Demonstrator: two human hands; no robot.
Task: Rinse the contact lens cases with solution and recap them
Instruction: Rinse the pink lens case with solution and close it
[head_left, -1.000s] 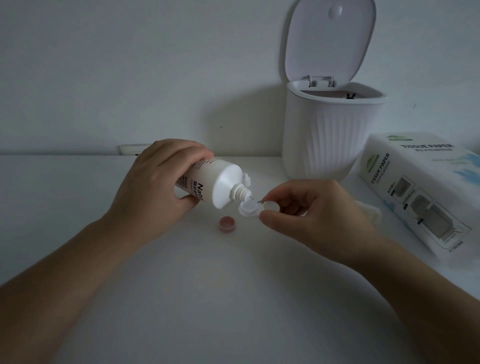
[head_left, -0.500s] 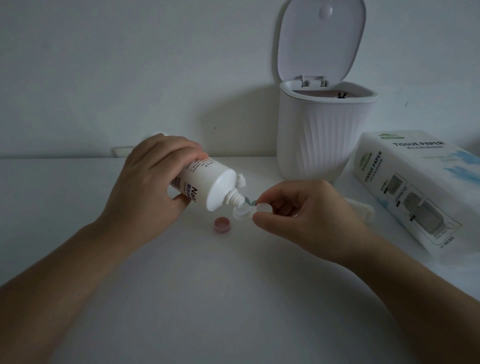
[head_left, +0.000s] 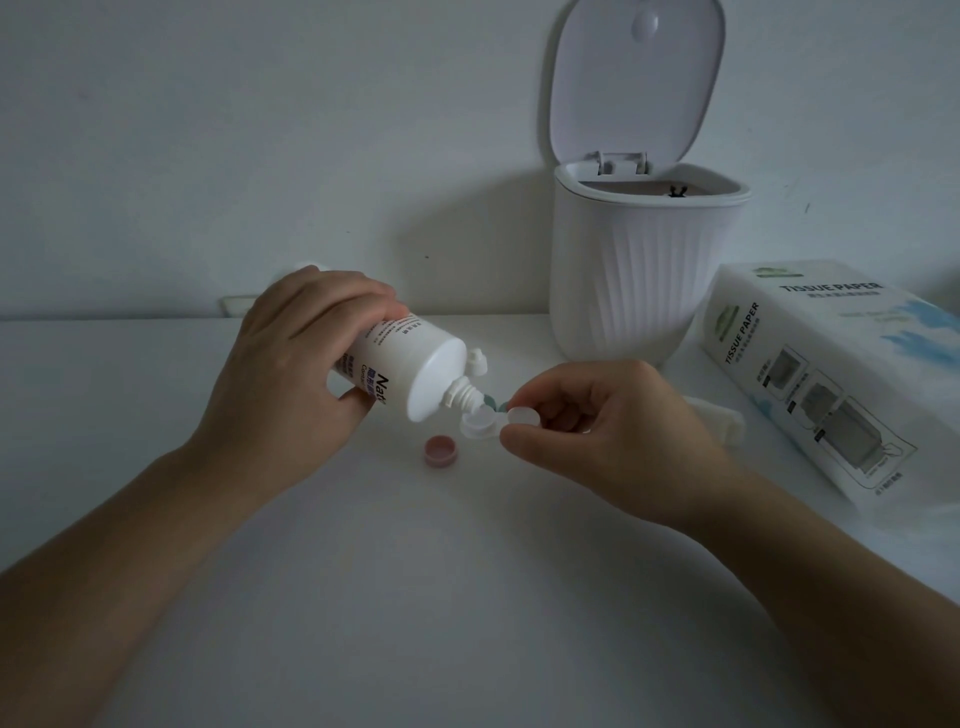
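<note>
My left hand (head_left: 301, 364) grips a white solution bottle (head_left: 410, 371), tipped nozzle-down to the right with its flip cap hanging open. The nozzle points into the left well of a white contact lens case (head_left: 480, 423). My right hand (head_left: 608, 431) pinches that case at its right well between thumb and forefinger, just above the white table (head_left: 467, 597). A pink cap (head_left: 440, 451) lies open side up on the table below the bottle. A bit of green cap (head_left: 493, 402) shows behind the case, mostly hidden.
A white ribbed bin (head_left: 644, 270) with its lid up stands at the back right against the wall. A tissue paper pack (head_left: 841, 374) lies to the right of it. A crumpled tissue (head_left: 717, 421) sits behind my right hand.
The bottle has tipped further down and its nozzle has come closer over the case's left well. Both hands shifted slightly in view as the head moved.
</note>
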